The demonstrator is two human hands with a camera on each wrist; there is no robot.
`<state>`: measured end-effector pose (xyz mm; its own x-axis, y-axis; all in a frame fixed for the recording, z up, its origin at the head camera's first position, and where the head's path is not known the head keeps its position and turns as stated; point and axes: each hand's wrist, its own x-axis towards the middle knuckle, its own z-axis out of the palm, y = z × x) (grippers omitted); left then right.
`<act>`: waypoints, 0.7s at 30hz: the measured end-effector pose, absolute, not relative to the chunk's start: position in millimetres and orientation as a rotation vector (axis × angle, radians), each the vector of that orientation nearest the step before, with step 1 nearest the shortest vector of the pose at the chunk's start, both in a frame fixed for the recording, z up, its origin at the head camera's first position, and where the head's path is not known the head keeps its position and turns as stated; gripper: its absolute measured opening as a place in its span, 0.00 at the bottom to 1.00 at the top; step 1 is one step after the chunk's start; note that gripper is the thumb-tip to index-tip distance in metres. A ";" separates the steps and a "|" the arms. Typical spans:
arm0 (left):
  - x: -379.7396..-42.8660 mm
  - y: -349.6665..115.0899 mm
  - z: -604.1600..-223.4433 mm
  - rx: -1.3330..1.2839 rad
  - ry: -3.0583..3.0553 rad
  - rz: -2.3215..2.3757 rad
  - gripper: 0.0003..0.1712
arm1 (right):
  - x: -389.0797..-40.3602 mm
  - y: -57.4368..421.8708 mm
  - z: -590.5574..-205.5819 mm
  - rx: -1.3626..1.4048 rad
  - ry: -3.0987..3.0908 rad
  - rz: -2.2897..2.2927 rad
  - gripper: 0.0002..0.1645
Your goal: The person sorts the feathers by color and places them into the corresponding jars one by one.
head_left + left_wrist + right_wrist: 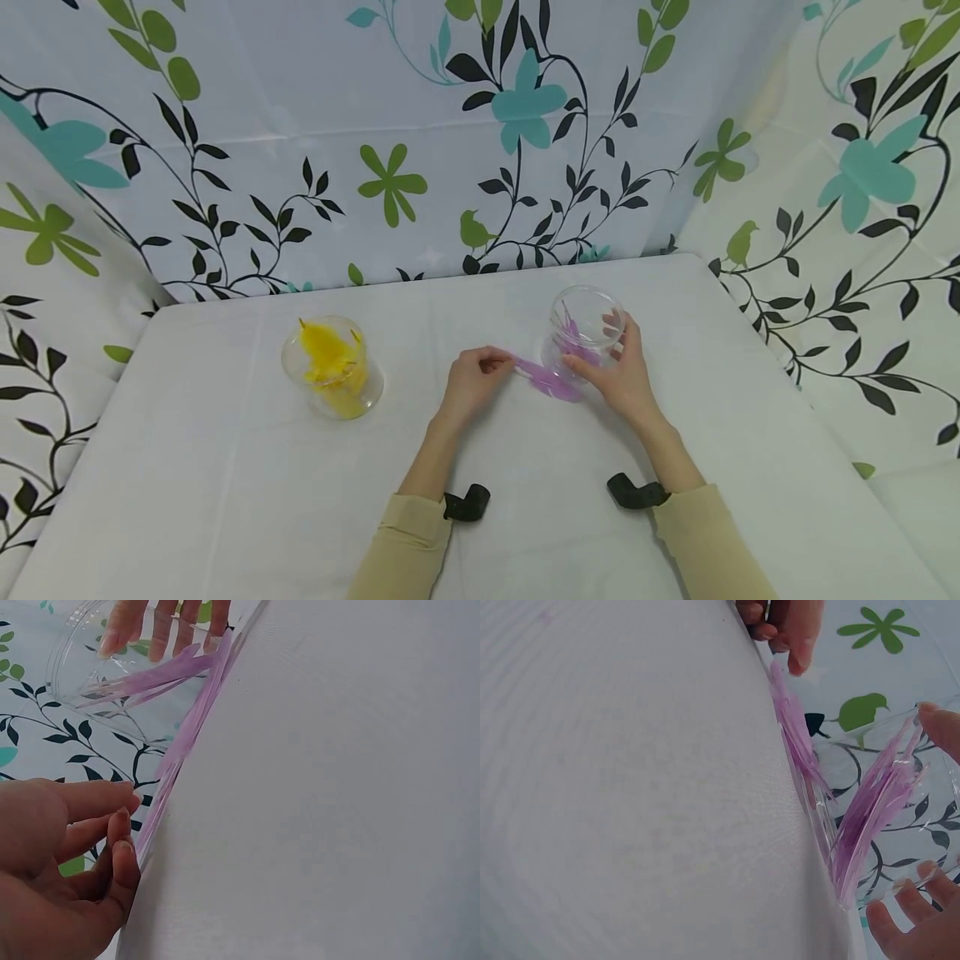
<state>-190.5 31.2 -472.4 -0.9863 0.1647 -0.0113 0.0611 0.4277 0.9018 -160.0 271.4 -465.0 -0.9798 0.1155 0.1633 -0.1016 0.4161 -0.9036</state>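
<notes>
My left hand pinches one end of a purple feather, which stretches right along the white tabletop to the foot of a clear cup. My right hand grips this clear cup from its right side, thumb in front and fingers round the back. More purple feathers lean inside the cup, seen through its wall in the right wrist view. In the left wrist view, the fingertips of my left hand are at the near end of the purple feather.
A second clear cup stands to the left on the white table, with yellow feathers inside that rise above its rim. Behind and beside the table hangs a curtain printed with leaves, flowers and birds.
</notes>
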 end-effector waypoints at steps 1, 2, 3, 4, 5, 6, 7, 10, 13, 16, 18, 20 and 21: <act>-190.2 31.1 -473.8 0.224 2.592 1.594 0.08 | -160.2 271.9 -465.7 -0.012 -2.469 1.596 0.61; -190.0 31.1 -475.1 0.244 2.610 1.573 0.07 | -160.2 272.2 -466.0 -0.013 -2.471 1.595 0.61; -189.8 31.1 -476.4 0.263 2.622 1.556 0.07 | -160.1 272.4 -465.8 -0.015 -2.472 1.595 0.60; -189.7 31.2 -477.5 0.281 2.634 1.539 0.07 | -159.7 272.2 -465.1 -0.017 -2.473 1.596 0.60; -189.6 31.4 -478.0 0.295 2.641 1.521 0.07 | -159.0 271.7 -463.4 -0.019 -2.474 1.600 0.60; -189.3 31.6 -478.3 0.309 2.648 1.503 0.07 | -157.9 270.6 -460.8 -0.020 -2.474 1.604 0.60; -189.1 31.9 -478.3 0.319 2.654 1.486 0.08 | -156.0 268.9 -456.5 -0.017 -2.476 1.606 0.59; -188.6 32.6 -477.6 0.340 2.663 1.457 0.08 | -150.1 263.3 -443.5 -0.013 -2.477 1.616 0.58; -188.0 32.9 -476.9 0.360 2.672 1.442 0.06 | -144.5 257.9 -431.6 -0.012 -2.481 1.617 0.56; -187.3 32.9 -476.4 0.368 2.671 1.432 0.04 | -142.4 255.9 -427.3 -0.016 -2.485 1.611 0.56; -187.0 33.2 -476.1 0.376 2.677 1.418 0.03 | -141.7 255.2 -426.0 -0.015 -2.485 1.611 0.56; -186.5 33.3 -476.0 0.386 2.686 1.403 0.03 | -141.9 255.0 -426.2 -0.012 -2.483 1.614 0.56; -186.2 33.4 -476.1 0.393 2.694 1.392 0.03 | -141.6 254.7 -426.0 -0.015 -2.483 1.617 0.56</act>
